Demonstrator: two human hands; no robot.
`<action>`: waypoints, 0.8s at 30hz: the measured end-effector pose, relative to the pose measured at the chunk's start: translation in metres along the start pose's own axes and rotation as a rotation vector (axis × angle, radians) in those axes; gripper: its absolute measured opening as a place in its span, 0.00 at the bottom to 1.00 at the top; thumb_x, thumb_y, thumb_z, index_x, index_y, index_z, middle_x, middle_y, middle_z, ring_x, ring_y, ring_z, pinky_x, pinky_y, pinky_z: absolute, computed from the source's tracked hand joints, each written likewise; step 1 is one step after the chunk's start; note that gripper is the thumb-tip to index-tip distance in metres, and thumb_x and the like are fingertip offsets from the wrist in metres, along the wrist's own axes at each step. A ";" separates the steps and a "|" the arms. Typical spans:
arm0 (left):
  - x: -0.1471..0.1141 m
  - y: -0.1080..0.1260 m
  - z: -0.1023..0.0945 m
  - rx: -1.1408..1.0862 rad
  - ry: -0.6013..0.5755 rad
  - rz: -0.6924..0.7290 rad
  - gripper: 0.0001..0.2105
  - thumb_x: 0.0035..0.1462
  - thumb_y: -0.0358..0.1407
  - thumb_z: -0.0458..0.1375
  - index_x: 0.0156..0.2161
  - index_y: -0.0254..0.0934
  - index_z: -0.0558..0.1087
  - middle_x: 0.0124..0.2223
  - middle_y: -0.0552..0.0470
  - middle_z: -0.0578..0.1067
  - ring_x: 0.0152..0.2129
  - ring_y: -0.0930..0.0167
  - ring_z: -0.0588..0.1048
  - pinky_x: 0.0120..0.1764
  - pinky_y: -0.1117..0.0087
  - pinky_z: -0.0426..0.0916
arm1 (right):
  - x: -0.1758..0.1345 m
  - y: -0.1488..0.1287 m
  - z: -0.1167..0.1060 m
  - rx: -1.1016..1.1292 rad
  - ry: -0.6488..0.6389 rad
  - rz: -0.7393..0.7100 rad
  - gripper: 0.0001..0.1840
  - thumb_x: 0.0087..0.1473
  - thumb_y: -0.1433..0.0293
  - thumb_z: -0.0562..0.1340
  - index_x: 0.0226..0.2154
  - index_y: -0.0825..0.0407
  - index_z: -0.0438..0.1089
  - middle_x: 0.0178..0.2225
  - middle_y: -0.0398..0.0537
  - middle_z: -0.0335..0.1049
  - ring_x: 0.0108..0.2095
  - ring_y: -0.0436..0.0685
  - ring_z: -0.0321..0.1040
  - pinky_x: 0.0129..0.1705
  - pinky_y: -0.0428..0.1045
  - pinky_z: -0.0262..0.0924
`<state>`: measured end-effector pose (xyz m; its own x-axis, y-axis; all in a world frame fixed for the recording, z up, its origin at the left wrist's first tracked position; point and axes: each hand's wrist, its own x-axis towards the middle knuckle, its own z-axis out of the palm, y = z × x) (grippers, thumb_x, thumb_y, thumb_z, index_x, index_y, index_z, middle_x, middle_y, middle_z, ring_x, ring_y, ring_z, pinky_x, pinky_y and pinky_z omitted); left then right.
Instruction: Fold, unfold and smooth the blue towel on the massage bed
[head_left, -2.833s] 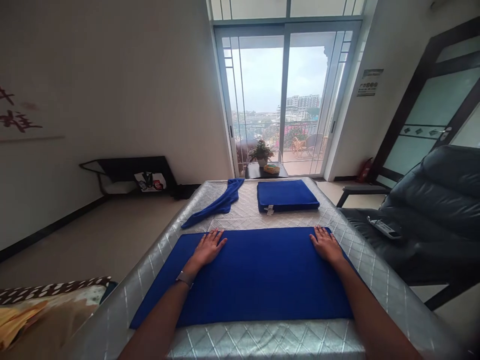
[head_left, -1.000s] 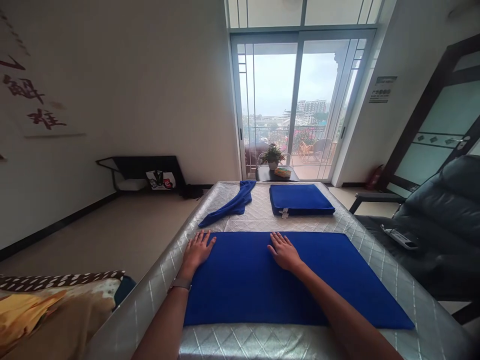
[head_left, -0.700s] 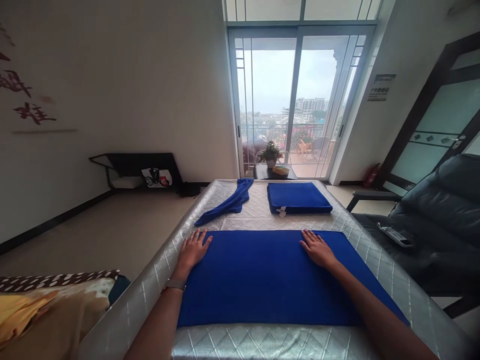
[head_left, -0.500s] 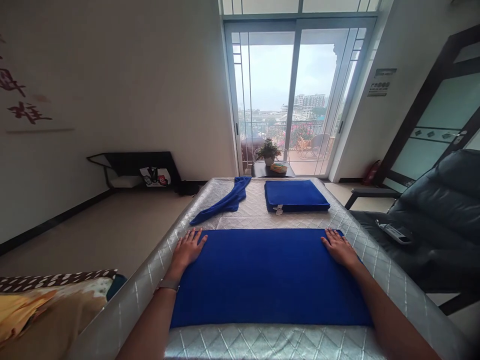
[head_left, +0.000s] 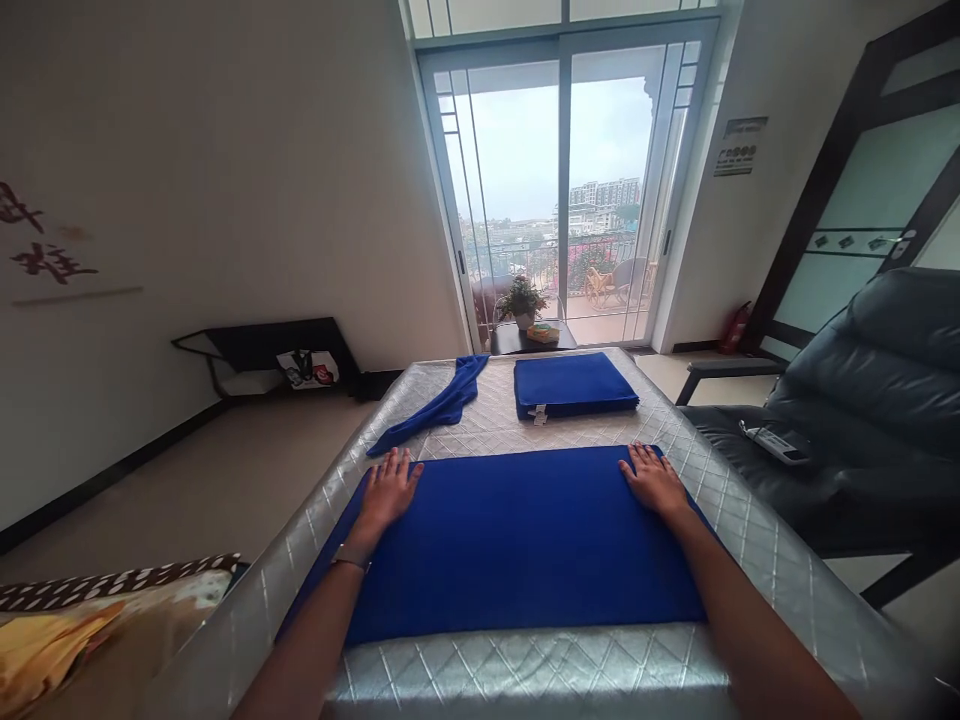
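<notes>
A blue towel (head_left: 517, 545) lies spread flat across the quilted silver-white mattress (head_left: 525, 665) before me. My left hand (head_left: 391, 487) rests palm down near the towel's far left corner, fingers stretched out. Near the far right corner, my right hand (head_left: 652, 475) also lies flat with its fingers extended. Neither hand grips anything. Beyond the spread towel, a stack of folded blue towels (head_left: 574, 382) with a white tag sits at the far right. A crumpled blue cloth (head_left: 435, 405) trails along the far left part of the mattress.
Right of the mattress stands a dark recliner (head_left: 862, 420) with a white power strip (head_left: 776, 442) on its seat. A small table (head_left: 510, 338) with a potted plant (head_left: 523, 300) stands past the far end. Yellow and brown fabric (head_left: 60, 640) lies at lower left.
My left hand has moved inward, and more of the towel shows to its left. Both hands remain flat on the towel. The camera view has turned slightly.
</notes>
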<state>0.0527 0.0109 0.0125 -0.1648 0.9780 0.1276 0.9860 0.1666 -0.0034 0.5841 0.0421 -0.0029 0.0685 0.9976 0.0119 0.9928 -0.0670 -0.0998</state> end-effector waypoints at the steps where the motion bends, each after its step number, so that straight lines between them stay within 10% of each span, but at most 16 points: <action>1: -0.003 0.023 -0.001 -0.025 0.008 0.076 0.34 0.70 0.51 0.35 0.72 0.30 0.51 0.74 0.36 0.49 0.70 0.57 0.49 0.69 0.51 0.44 | 0.000 0.000 0.000 0.000 0.002 -0.001 0.37 0.67 0.55 0.39 0.72 0.55 0.45 0.74 0.47 0.38 0.73 0.58 0.35 0.72 0.60 0.32; 6: -0.021 0.130 0.002 -0.166 -0.036 0.468 0.33 0.70 0.53 0.35 0.71 0.38 0.54 0.73 0.45 0.52 0.71 0.61 0.49 0.69 0.53 0.45 | 0.000 0.001 0.000 0.000 -0.009 -0.002 0.37 0.68 0.55 0.40 0.72 0.54 0.44 0.74 0.47 0.38 0.73 0.57 0.35 0.72 0.59 0.32; 10: -0.025 0.150 0.005 -0.218 -0.093 0.517 0.32 0.69 0.56 0.35 0.72 0.45 0.52 0.74 0.49 0.51 0.71 0.62 0.47 0.70 0.52 0.43 | 0.000 0.002 0.000 -0.010 -0.011 -0.006 0.37 0.68 0.55 0.40 0.72 0.54 0.44 0.74 0.47 0.38 0.73 0.57 0.35 0.72 0.59 0.32; 20: -0.010 -0.020 0.008 -0.118 -0.116 0.081 0.31 0.70 0.54 0.37 0.72 0.45 0.51 0.74 0.46 0.50 0.71 0.59 0.48 0.68 0.47 0.45 | 0.000 0.004 0.000 -0.026 -0.010 -0.011 0.37 0.67 0.56 0.39 0.72 0.55 0.45 0.74 0.48 0.38 0.73 0.57 0.35 0.72 0.58 0.32; 24: -0.011 -0.044 0.013 -0.087 -0.069 -0.028 0.33 0.69 0.55 0.36 0.72 0.42 0.51 0.74 0.43 0.50 0.70 0.58 0.49 0.67 0.47 0.47 | -0.003 0.000 -0.004 -0.024 0.010 -0.003 0.37 0.66 0.57 0.41 0.71 0.55 0.48 0.73 0.50 0.42 0.72 0.59 0.37 0.71 0.59 0.34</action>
<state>0.0110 -0.0056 -0.0016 -0.1906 0.9799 0.0581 0.9790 0.1854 0.0852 0.5842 0.0393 0.0011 0.0663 0.9976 0.0217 0.9950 -0.0645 -0.0758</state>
